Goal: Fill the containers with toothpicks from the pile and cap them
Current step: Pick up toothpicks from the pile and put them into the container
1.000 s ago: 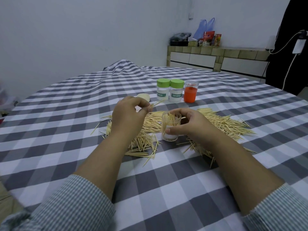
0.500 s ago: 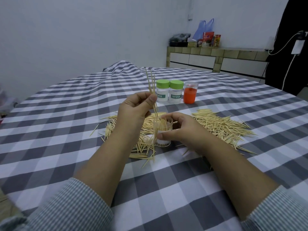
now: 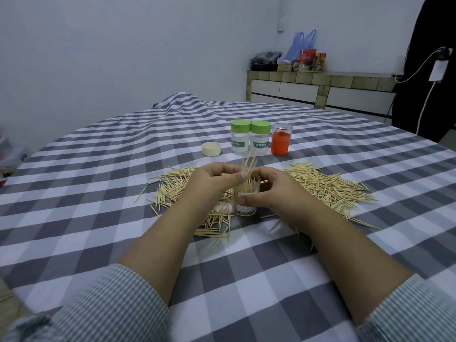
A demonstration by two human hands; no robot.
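Note:
A clear open container (image 3: 246, 201) stands upright on the checked cloth amid the toothpick pile (image 3: 325, 186). My right hand (image 3: 274, 193) grips its side. My left hand (image 3: 214, 181) pinches a small bunch of toothpicks (image 3: 249, 164) that stand with their lower ends inside the container's mouth. Several toothpicks are inside it. Behind the pile stand two capped containers with green lids (image 3: 250, 140), an orange-filled container (image 3: 280, 142) and a loose cream cap (image 3: 211, 148).
The table is covered with a grey and white checked cloth (image 3: 98, 193). Toothpicks lie scattered left and right of the hands. A tiled counter (image 3: 320, 87) with bags and boxes stands at the back right wall.
My left hand has lifted a bunch of toothpicks from the pile, turned them upright and lowered them into the container. The right hand kept hold of the container.

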